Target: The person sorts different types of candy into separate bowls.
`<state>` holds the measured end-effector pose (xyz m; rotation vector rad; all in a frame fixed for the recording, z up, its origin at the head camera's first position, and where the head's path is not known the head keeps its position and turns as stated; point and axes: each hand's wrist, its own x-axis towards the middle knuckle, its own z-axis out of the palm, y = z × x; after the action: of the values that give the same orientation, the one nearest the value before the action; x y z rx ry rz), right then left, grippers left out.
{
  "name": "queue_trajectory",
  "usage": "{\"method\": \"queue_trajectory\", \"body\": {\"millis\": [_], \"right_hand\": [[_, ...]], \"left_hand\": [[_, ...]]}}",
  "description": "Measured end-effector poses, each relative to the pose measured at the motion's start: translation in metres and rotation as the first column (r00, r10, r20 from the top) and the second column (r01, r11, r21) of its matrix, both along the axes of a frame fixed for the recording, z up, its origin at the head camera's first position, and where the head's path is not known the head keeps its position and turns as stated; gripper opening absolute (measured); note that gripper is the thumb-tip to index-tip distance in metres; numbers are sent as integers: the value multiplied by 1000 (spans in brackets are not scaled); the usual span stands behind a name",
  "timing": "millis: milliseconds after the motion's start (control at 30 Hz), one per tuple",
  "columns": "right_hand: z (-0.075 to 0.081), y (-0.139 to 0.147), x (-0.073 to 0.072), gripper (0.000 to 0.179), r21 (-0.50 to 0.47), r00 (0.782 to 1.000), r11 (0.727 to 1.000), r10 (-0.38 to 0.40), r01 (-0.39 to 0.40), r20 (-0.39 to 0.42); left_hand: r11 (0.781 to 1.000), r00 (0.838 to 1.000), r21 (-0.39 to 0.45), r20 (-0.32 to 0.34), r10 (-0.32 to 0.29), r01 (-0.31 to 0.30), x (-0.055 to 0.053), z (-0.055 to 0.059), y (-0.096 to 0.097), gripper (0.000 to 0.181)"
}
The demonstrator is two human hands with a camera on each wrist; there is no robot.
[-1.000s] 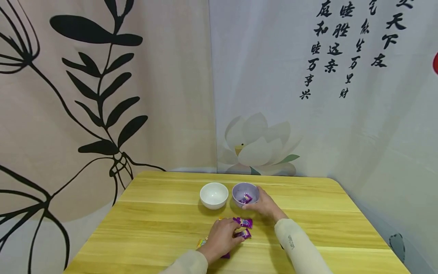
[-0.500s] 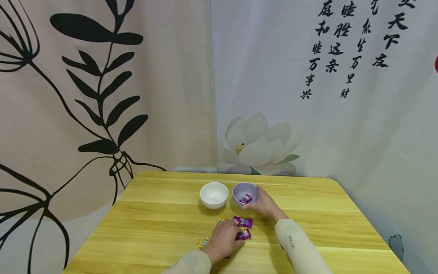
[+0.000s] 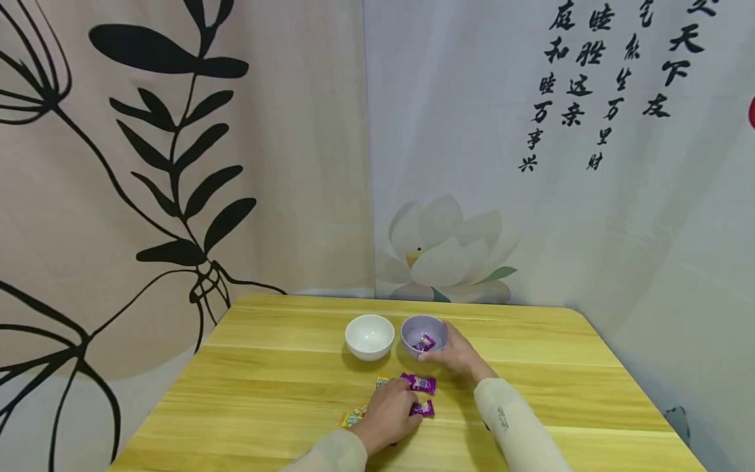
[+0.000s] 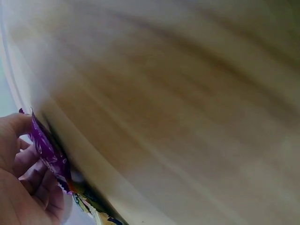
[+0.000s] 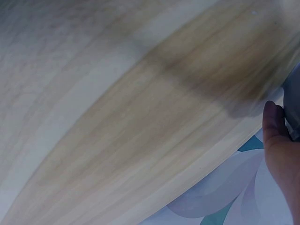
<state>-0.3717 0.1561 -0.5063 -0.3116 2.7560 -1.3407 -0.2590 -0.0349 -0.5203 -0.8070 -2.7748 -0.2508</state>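
Note:
My right hand (image 3: 454, 354) holds the side of a small purple bowl (image 3: 411, 341), thumb at its near side and fingers at its right. A purple-wrapped candy (image 3: 424, 342) lies inside. In the right wrist view the bowl (image 5: 293, 105) shows only at the right edge, by the fingers. My left hand (image 3: 386, 412) is low over a group of wrapped candies in front of the bowls. Its curled fingers and thumb pinch a purple candy (image 4: 48, 149) in the left wrist view; in the head view that candy (image 3: 423, 408) sticks out past the thumb.
A white bowl (image 3: 369, 337) stands left of the purple one. Another purple candy (image 3: 419, 383) lies just beyond my left hand, with yellow candies (image 3: 350, 418) to its left, partly covered. The wooden table (image 3: 248, 380) ends at a printed cloth backdrop (image 3: 307, 164).
My left hand has shifted slightly right and closed in on the near purple candy, covering more of it. The right hand and both bowls have stayed in place.

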Motion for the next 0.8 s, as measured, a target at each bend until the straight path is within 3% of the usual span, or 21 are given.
{"method": "queue_trajectory", "body": {"millis": [367, 600, 800], "right_hand": [[1, 0, 1, 110, 4, 1000, 1000, 3, -3, -14], [1, 0, 0, 109, 0, 1000, 1000, 7, -7, -17], [2, -1, 2, 110, -7, 1000, 1000, 6, -6, -3]], "left_hand": [[995, 999, 100, 36, 4, -7, 0, 5, -6, 20], [987, 1000, 160, 20, 22, -25, -4, 15, -12, 22], [970, 999, 239, 10, 46, -47, -13, 31, -20, 13]]}}
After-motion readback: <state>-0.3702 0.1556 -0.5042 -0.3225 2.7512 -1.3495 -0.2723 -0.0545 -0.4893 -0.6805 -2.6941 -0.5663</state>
